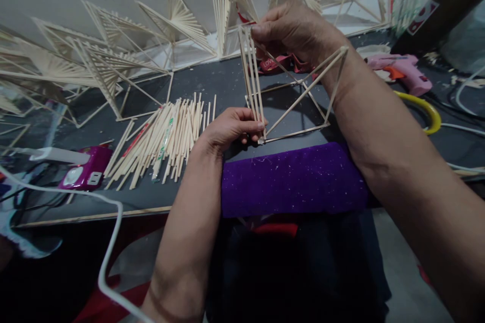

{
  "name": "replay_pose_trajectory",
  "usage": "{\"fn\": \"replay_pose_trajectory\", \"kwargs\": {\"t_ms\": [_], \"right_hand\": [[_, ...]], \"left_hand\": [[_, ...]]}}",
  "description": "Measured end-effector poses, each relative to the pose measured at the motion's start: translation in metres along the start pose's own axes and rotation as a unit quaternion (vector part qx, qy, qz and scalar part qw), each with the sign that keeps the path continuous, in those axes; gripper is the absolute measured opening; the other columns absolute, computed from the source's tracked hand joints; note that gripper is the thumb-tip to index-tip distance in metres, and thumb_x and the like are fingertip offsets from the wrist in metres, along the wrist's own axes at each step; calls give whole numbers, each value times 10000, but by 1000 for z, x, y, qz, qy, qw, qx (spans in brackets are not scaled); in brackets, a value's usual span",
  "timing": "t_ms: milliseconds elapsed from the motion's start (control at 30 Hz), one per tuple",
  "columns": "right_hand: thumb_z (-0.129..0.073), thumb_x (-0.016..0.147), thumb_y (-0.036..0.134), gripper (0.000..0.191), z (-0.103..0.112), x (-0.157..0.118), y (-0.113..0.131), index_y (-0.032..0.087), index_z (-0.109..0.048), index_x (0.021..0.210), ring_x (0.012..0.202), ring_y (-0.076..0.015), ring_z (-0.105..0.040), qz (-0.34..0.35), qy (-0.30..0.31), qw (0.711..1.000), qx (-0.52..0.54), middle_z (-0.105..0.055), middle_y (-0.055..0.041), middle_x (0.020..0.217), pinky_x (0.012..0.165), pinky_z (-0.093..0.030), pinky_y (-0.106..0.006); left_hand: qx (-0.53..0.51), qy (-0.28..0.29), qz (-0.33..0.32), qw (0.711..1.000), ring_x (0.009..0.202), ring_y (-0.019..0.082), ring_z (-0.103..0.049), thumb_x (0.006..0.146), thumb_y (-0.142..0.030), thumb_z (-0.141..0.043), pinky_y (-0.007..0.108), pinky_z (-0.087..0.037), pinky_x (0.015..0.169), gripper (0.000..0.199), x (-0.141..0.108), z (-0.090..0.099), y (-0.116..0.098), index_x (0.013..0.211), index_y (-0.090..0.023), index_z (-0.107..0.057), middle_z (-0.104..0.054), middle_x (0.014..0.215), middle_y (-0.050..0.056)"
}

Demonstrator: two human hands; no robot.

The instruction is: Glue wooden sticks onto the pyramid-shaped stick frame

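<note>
An open frame of thin wooden sticks [299,100] stands on the dark table, with several near-parallel sticks rising on its left side. My left hand [237,128] pinches the lower ends of those sticks at the frame's near left corner. Above, my right hand [286,28] is closed at their upper ends, thumb and fingers together. Just left of my left hand lies a loose pile of wooden sticks [172,136]. A folded purple cloth [291,179] lies along the table edge below the frame.
Finished stick structures [174,20] line the wall side. At the right are a pink glue gun [407,70], a yellow ring [432,113] and a dark bottle [443,2]. A magenta power adapter [85,169] and white cable [109,252] are at the left.
</note>
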State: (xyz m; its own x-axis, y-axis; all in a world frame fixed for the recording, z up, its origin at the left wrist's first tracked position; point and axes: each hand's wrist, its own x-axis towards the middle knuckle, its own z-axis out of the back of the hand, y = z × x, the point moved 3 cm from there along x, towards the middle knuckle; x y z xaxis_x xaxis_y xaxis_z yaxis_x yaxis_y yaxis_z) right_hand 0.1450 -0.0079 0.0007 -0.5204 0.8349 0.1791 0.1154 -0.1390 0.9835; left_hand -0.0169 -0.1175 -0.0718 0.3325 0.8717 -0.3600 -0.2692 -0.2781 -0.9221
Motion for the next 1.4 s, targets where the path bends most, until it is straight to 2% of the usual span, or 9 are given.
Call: {"fn": "replay_pose_trajectory", "kwargs": {"t_ms": [300, 433, 567, 833, 1100, 1300, 1400], "right_hand": [[-597, 834, 138, 198, 2, 2, -2, 55, -622, 656, 354, -96, -460, 11, 16, 1000, -18, -580, -25, 484, 334, -373, -195], [-595, 840, 126, 197, 4, 4, -3, 39, -631, 667, 389, -102, -498, 17, 22, 999, -19, -591, -44, 504, 345, -360, -187], [-601, 834, 112, 192, 4, 5, -4, 36, -620, 659, 413, -104, -530, 13, 12, 1000, 8, -598, -52, 522, 391, -405, -188], [-595, 819, 95, 168, 3, 4, -3, 53, -613, 657, 427, -109, -533, 7, 6, 1000, -6, -598, -43, 523, 410, -443, -203], [-602, 828, 112, 194, 4, 4, -2, 41, -618, 648, 369, -85, -472, 17, 11, 999, -41, -592, -50, 513, 342, -362, -182], [-576, 850, 122, 200, 1, 0, -2, 55, -602, 663, 402, -101, -511, 3, 24, 1000, 11, -560, -21, 512, 366, -430, -196], [-530, 812, 62, 199, -2, -1, 0, 64, -590, 622, 374, -90, -482, -7, 2, 1000, 0, -525, -9, 457, 322, -362, -170]], "left_hand": [[-3, -9, 2, 1000, 528, 83, -573, 670, -220, -774, 183, -320, 402, 193, 0, 0, 1, 837, -138, -724, -673, 673, 43], [1, -8, -2, 1000, 532, 83, -572, 670, -238, -781, 191, -315, 408, 226, 1, 0, 0, 871, -146, -734, -685, 701, 44], [4, -7, 1, 1000, 542, 84, -569, 687, -253, -773, 201, -316, 418, 207, 1, 1, 1, 859, -146, -730, -669, 678, 41], [4, -4, -4, 1000, 542, 80, -566, 689, -257, -770, 208, -334, 424, 197, 0, 1, 1, 836, -137, -716, -665, 683, 42], [-7, -3, -14, 1000, 517, 69, -565, 700, -244, -766, 176, -324, 401, 172, -1, -2, 0, 795, -119, -695, -656, 663, 36], [-10, -7, -6, 1000, 509, 63, -568, 718, -207, -749, 167, -331, 399, 122, 0, -1, 1, 787, -118, -702, -659, 658, 38], [-9, -6, -7, 1000, 508, 62, -569, 723, -212, -746, 164, -331, 395, 122, 0, -1, 1, 785, -117, -701, -663, 663, 39]]}}
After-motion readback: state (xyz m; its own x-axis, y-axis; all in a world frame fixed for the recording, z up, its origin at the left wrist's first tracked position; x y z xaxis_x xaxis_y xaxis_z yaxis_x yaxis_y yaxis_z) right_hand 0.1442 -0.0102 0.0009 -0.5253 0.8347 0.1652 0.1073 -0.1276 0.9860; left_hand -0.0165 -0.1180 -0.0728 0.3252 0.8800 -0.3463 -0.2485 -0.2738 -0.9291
